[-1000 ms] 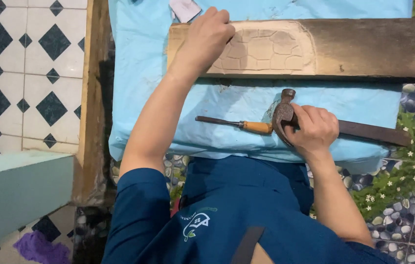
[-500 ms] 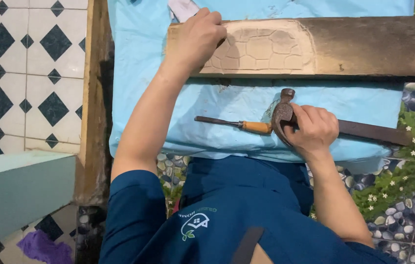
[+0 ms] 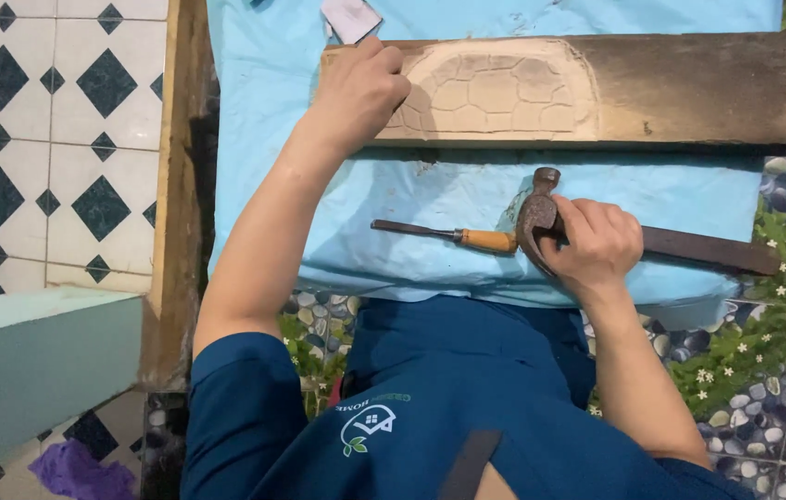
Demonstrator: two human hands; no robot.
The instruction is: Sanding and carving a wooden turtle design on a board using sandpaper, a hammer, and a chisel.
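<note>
Nearest to me, my right hand [image 3: 597, 245] is wrapped around the neck of a rusty claw hammer [image 3: 537, 222], fingers closed tight just behind the head, with the dark handle running off to the right over the blue sheet [image 3: 411, 199]. Touching the hammer head on its left lies a chisel [image 3: 444, 236] with a yellow wooden grip, its blade pointing left, flat on the sheet and held by nobody. Farther out, my left hand [image 3: 356, 93] rests palm-down on the left end of the wooden plank [image 3: 689, 88], fingers curled loosely over the pale carved shell pattern [image 3: 495, 88], pressing rather than gripping. A small pale card [image 3: 351, 17] sits just beyond the plank. I judge the risks to be these: the hammer head could nudge the loose chisel and send it rolling, and the plank could slide on the slick sheet if my left hand shifts.
</note>
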